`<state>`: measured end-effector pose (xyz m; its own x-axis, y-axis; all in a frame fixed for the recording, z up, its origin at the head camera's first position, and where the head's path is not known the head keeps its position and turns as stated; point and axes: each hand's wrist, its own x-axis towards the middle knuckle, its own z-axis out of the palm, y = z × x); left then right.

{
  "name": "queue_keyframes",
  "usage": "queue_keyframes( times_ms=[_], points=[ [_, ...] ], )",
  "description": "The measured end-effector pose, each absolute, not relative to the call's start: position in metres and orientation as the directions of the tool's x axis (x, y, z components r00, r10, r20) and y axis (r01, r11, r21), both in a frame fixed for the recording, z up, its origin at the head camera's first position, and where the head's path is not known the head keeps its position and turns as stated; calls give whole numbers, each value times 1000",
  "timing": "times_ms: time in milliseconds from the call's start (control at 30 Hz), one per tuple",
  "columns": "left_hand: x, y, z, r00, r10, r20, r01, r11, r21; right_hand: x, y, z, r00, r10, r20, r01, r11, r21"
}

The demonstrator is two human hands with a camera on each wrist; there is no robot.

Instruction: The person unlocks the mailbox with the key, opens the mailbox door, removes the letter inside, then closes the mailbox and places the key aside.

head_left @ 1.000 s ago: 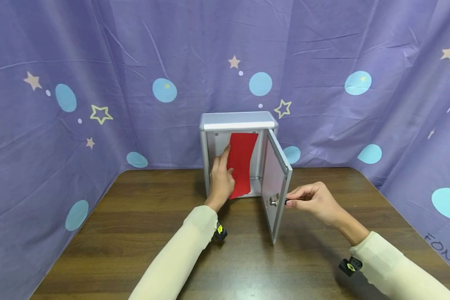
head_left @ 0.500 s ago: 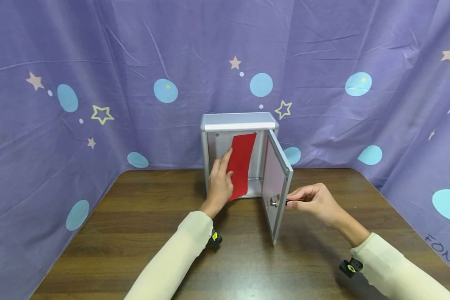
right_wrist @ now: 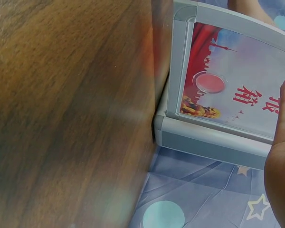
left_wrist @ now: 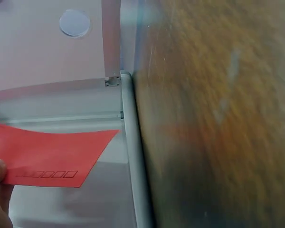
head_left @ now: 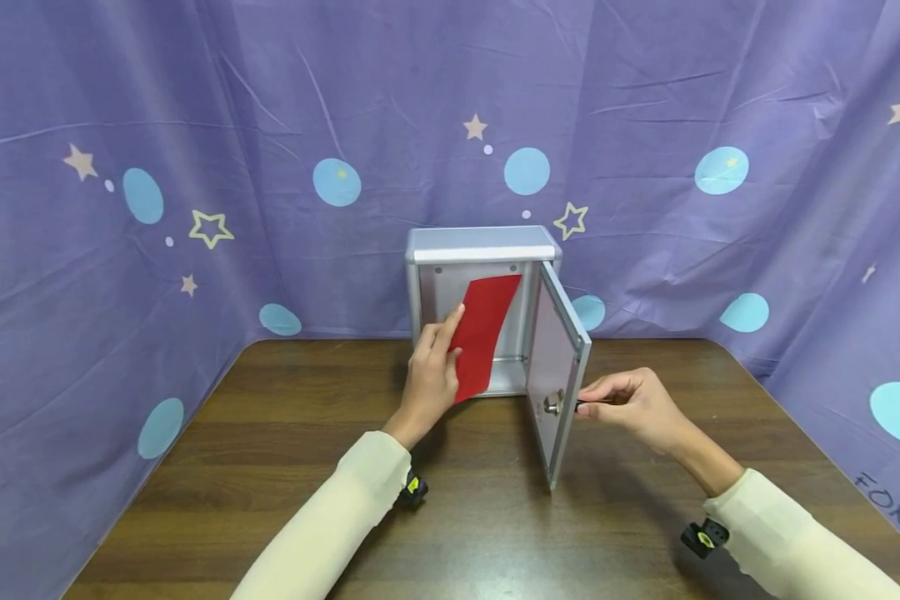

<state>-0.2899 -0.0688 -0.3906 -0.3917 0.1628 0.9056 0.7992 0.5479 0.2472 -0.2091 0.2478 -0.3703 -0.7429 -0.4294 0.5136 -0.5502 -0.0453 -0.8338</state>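
Observation:
A silver metal mailbox [head_left: 487, 242] stands against the curtain, its door [head_left: 551, 346] swung out to the right. My left hand [head_left: 427, 375] is at the box's opening and holds a red envelope [head_left: 487, 325] by its left edge. Tilted, the envelope leans across the opening with its lower end to the left. In the left wrist view, a row of small printed squares runs along the envelope [left_wrist: 57, 152]. My right hand [head_left: 637, 408] is at the door's outer side, pinching a small black-headed piece, likely a key [head_left: 579, 406], by the lock [head_left: 552, 405]. The fingers mostly hide it.
The box stands at the back of a brown wooden table [head_left: 285, 450]. A purple curtain [head_left: 390, 100] with stars and dots hangs behind and at both sides. The door's free edge juts forward between my hands. Its front carries a printed picture [right_wrist: 228, 80] with red characters.
My left hand has drawn back to the left and slightly toward me with the envelope, which leans more now. My right hand and the door have stayed nearly in place; the view has shifted slightly.

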Motion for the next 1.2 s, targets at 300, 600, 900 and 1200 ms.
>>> queue_keyframes(
  times_ms=[300, 600, 900, 1200],
  points=[
    [-276, -85, -384, -272, 214, 938, 870, 472, 144, -208, 247, -370, -759, -408, 506, -548, -18, -836],
    [-265, -94, -369, -225, 162, 961, 909, 390, 147, -209, 246, -371, -742, -426, 517, -557, -38, -830],
    [-255, -101, -350, -222, 122, 967, 919, 358, 166, -208, 246, -370, -761, -408, 505, -539, -38, -842],
    [-245, -114, -333, -342, -2, 940, 895, 304, 326, -210, 247, -371, -764, -417, 492, -520, -53, -853]
  ],
)
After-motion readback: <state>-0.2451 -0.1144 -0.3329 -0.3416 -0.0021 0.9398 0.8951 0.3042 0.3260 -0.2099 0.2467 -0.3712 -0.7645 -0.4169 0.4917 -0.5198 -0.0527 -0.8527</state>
